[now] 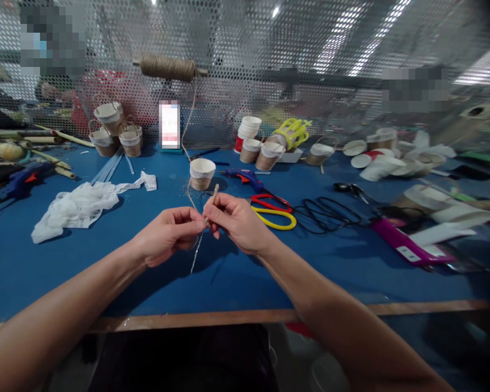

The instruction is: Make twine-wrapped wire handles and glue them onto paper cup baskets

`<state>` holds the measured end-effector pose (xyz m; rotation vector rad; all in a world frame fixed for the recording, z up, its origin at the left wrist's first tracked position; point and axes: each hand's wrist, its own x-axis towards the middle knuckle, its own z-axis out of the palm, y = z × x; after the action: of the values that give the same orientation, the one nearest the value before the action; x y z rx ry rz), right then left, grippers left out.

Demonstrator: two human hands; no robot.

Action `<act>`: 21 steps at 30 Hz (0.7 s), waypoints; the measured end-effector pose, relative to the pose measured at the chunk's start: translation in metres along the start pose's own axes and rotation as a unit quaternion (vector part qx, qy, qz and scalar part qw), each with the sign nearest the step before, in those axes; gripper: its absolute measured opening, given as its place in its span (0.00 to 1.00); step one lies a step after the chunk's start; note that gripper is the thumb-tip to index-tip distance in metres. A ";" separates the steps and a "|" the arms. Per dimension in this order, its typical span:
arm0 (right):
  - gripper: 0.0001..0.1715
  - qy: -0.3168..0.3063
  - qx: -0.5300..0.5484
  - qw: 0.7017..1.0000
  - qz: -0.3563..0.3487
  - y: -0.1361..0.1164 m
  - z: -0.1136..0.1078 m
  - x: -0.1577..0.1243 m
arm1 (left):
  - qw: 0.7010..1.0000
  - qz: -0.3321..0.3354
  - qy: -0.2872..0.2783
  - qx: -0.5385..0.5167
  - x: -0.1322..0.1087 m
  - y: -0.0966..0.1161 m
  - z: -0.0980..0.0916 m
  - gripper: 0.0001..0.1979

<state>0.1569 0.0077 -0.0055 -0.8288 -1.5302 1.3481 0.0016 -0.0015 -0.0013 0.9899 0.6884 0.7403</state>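
Note:
My left hand [175, 233] and my right hand [232, 218] meet over the table, both pinched on a length of jute twine. A thicker, wrapped-looking end of the twine [216, 191] sticks up from my right fingers. Below the fingers hangs a thin, shiny twisted strand [195, 253]. From my hands the twine rises past a paper cup [202, 175] to a twine spool [168, 68] on a stick against the mesh. That cup stands upright just beyond my hands, its lower part wrapped in twine and its rim white.
Red-and-yellow-handled scissors [274, 211] and a blue glue gun [245, 177] lie right of my hands. White lace fabric [79, 207] is heaped left. Small handled cups [110, 120] stack behind it. A lit phone [169, 125] leans on the mesh. A purple tool [408, 242] lies far right.

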 end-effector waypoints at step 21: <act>0.13 -0.025 -0.050 0.998 0.029 -0.001 0.001 -0.002 | 0.957 0.029 -0.016 0.289 -0.004 0.013 -0.010 0.10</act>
<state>0.1573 0.0054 -0.0051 -0.9141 -1.6353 1.3522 -0.0113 0.0050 0.0071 1.5563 0.8738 0.5783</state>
